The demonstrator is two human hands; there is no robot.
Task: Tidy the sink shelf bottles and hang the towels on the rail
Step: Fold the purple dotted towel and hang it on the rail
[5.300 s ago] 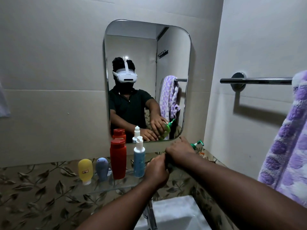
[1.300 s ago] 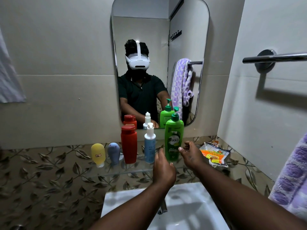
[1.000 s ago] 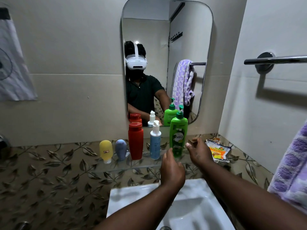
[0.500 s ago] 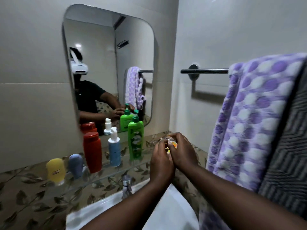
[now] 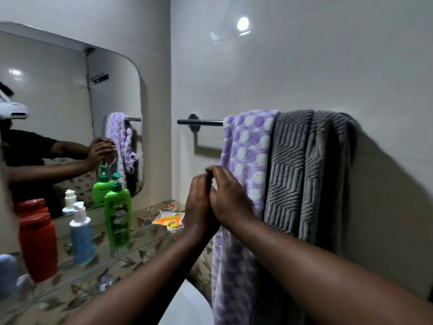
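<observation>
Left grip [image 5: 199, 202]: raised mid-frame, back toward the camera, fingertips bent inward. Right grip [image 5: 230, 198]: pressed against the left, fingers curled at the top, tips meeting. Forearms: bare, extended, converging from the lower edge. Contents: not discernible.

bare rail [image 5: 201, 122] stretch left of purple towel [image 5: 246, 160], grey towel [image 5: 300, 172] touching beside it

Bottles [image 5: 117, 221] upright on shelf [image 5: 145, 240] — two towels [image 5: 248, 160] draped over rail [image 5: 199, 122].

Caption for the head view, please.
Left hand and right hand touch before purple towel and grey towel draped over the rail.
</observation>
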